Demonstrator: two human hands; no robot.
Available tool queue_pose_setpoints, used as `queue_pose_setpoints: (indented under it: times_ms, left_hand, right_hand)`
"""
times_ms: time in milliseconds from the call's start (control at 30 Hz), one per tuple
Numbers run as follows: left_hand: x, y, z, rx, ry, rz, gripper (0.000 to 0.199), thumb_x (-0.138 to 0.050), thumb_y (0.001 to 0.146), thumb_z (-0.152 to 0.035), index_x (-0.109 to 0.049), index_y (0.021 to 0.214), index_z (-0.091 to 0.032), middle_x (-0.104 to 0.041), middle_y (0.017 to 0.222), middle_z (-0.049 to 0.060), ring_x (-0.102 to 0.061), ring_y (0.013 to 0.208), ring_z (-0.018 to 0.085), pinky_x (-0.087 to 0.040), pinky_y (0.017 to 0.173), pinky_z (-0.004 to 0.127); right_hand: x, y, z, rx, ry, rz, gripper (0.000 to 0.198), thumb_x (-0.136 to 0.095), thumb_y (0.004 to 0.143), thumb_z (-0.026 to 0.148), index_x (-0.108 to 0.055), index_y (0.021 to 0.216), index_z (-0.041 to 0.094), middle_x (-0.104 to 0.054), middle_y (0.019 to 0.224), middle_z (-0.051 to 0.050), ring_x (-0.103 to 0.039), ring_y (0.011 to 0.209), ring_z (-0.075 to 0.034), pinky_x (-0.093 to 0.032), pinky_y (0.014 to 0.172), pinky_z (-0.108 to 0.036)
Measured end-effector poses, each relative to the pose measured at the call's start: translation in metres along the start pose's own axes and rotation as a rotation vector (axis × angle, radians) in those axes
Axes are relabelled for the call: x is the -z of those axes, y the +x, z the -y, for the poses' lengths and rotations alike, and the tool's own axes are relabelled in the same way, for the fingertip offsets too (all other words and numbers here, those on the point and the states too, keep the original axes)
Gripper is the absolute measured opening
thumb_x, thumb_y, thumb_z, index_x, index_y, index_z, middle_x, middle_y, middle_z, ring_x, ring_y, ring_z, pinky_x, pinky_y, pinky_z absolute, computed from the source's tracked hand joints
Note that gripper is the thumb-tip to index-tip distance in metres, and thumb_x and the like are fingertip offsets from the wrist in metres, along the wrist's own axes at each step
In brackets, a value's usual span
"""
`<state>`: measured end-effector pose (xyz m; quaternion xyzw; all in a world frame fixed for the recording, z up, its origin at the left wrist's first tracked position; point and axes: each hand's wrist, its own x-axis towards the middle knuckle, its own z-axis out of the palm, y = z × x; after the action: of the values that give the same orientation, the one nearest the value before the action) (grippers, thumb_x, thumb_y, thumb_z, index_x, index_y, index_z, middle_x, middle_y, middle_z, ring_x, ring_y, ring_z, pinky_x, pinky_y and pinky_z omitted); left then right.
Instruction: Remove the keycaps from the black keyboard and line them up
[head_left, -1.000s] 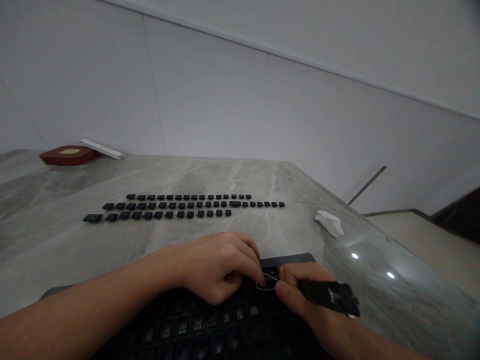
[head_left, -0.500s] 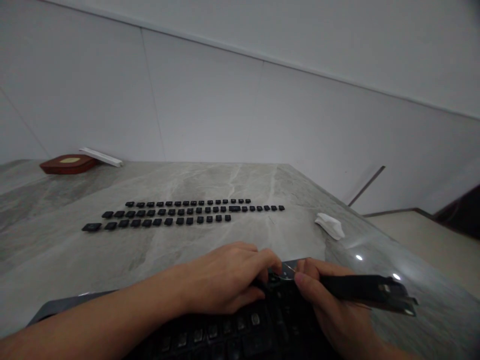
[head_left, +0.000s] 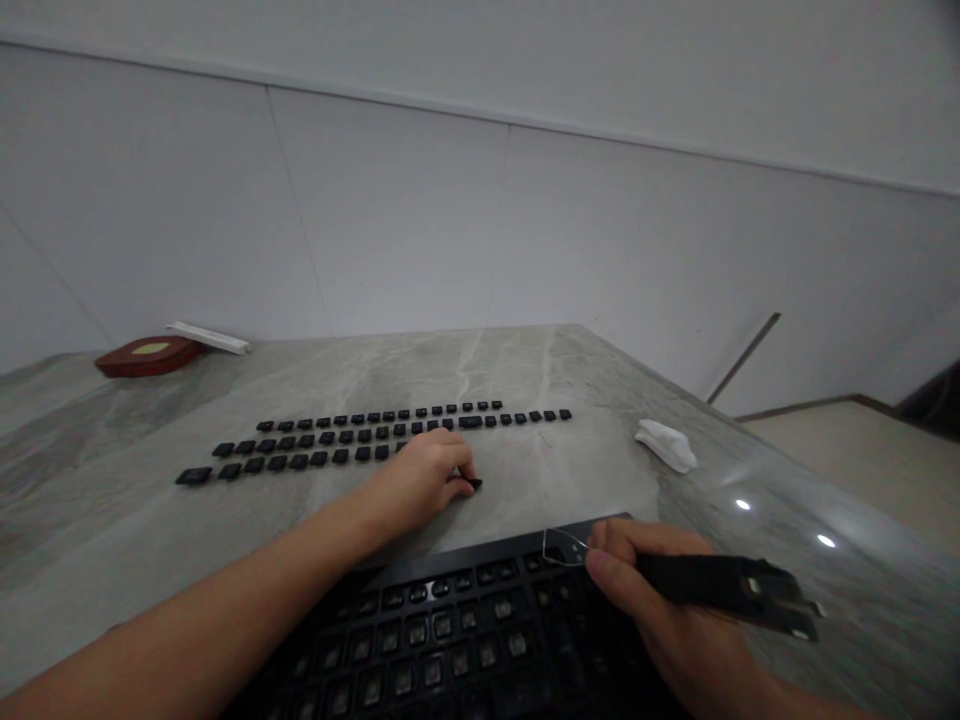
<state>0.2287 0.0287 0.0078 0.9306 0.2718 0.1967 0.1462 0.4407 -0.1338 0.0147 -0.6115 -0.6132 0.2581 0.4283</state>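
Note:
My left hand (head_left: 431,465) reaches over the worktop beyond the keyboard, its thumb and fingers pinched on a small black keycap (head_left: 475,484). The keycap is close to the surface, in front of the nearest row of keycaps (head_left: 319,458); contact with the table is hard to judge. In my right hand (head_left: 660,585) is a black keycap puller (head_left: 720,585), its thin wire loop (head_left: 564,548) hanging over the keyboard's top right corner. Below both hands lies the black keyboard (head_left: 480,552), with many bare key sockets showing. Its near edge is out of view or dark.
Three rows of loose keycaps lie across the grey marble table (head_left: 360,380). A crumpled white tissue (head_left: 666,445) rests near the right edge. At the back left are a reddish-brown box (head_left: 146,356) and a white bar (head_left: 210,337), close to the white wall (head_left: 405,220).
My left hand has moved from the keyboard's top right area forward and left to the keycap rows, with a keycap in its fingers. My right hand stays over the keyboard with the puller.

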Motion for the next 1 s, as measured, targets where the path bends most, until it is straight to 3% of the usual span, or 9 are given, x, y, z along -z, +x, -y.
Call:
queue_pose_setpoints:
  times_ms: [133,333,500,633,833,1000]
  left_hand:
    - [0.0,-0.003,-0.006,-0.024,-0.017,0.023,0.01,-0.068,0.077,-0.006,-0.065,0.072,-0.015,-0.066,0.086,0.005,-0.06,0.088,0.019,-0.049,0.081,0.033]
    - [0.005,-0.003,-0.012,-0.137,0.024,0.042,0.009,-0.06,0.087,-0.01,-0.066,0.087,-0.016,-0.068,0.089,0.005,-0.054,0.091,0.022,-0.046,0.085,0.037]
    - [-0.002,0.008,-0.007,-0.032,0.111,-0.067,0.021,-0.065,0.083,-0.01,-0.062,0.103,-0.015,-0.067,0.093,0.006,-0.049,0.095,0.025,-0.045,0.084,0.039]
    - [-0.006,0.013,0.0,-0.01,0.161,-0.097,0.005,-0.066,0.084,-0.015,-0.064,0.088,-0.017,-0.067,0.085,0.004,-0.047,0.091,0.024,-0.042,0.085,0.04]
    - [0.001,0.009,-0.005,-0.063,0.187,-0.148,0.005,-0.067,0.084,-0.02,-0.067,0.088,-0.018,-0.068,0.101,0.005,-0.046,0.101,0.026,-0.037,0.093,0.045]
    - [0.001,0.008,-0.014,-0.084,0.198,-0.182,0.038,-0.062,0.084,-0.014,-0.058,0.121,-0.017,-0.069,0.106,0.006,-0.042,0.102,0.028,-0.04,0.091,0.046]
  right_hand:
    - [0.001,0.0,0.008,0.009,-0.026,0.04,0.041,-0.048,0.087,0.036,-0.032,0.051,0.02,-0.034,0.049,0.004,-0.036,0.047,-0.011,-0.031,0.048,-0.025]
    - [-0.001,0.002,0.012,0.051,-0.006,0.035,0.045,-0.05,0.084,0.038,-0.028,0.05,0.02,-0.03,0.048,0.004,-0.033,0.045,-0.011,-0.03,0.047,-0.025]
    - [-0.005,-0.001,0.005,0.056,-0.03,0.025,0.043,-0.05,0.084,0.035,-0.028,0.051,0.019,-0.03,0.049,0.004,-0.033,0.046,-0.01,-0.03,0.049,-0.024]
    - [-0.007,-0.002,0.002,0.07,-0.042,-0.011,0.042,-0.051,0.084,0.035,-0.031,0.05,0.019,-0.034,0.05,0.004,-0.036,0.048,-0.01,-0.032,0.051,-0.024]
    - [-0.007,0.0,0.007,0.087,0.003,-0.004,0.044,-0.051,0.084,0.036,-0.03,0.049,0.02,-0.032,0.047,0.004,-0.033,0.045,-0.009,-0.03,0.048,-0.024]
    - [-0.007,0.0,0.009,0.12,-0.031,-0.007,0.045,-0.053,0.084,0.035,-0.029,0.049,0.019,-0.029,0.047,0.005,-0.031,0.045,-0.009,-0.03,0.047,-0.024]
